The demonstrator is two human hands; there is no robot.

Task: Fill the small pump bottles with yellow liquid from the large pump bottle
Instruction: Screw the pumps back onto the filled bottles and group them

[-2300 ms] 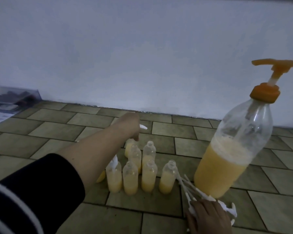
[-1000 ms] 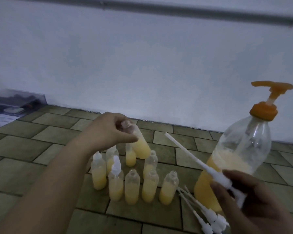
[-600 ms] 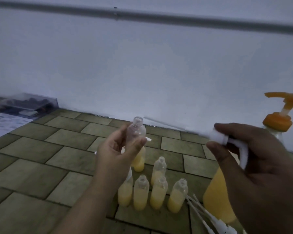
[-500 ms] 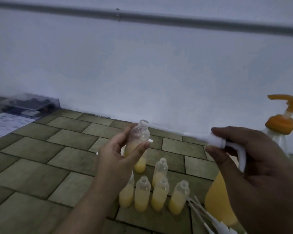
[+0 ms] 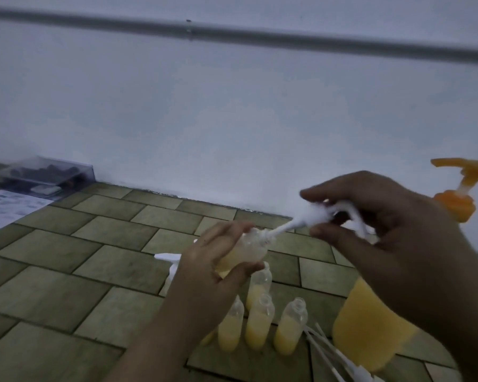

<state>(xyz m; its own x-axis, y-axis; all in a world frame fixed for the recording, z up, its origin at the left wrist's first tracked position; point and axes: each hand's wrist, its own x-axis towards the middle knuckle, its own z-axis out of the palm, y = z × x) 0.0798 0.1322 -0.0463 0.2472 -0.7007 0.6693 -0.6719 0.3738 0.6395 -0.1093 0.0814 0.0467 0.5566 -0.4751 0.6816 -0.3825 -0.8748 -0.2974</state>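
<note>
Left hand (image 5: 210,274): grasps small bottle (image 5: 243,252), tilted, neck toward right hand.
Right hand (image 5: 392,232): pinches white pump head (image 5: 315,215); dip tube enters bottle neck.
Large pump bottle (image 5: 370,334): floor, behind right hand.

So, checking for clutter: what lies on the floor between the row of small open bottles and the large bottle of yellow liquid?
In the head view, loose white pump tubes lie there on the tiled floor.
</note>
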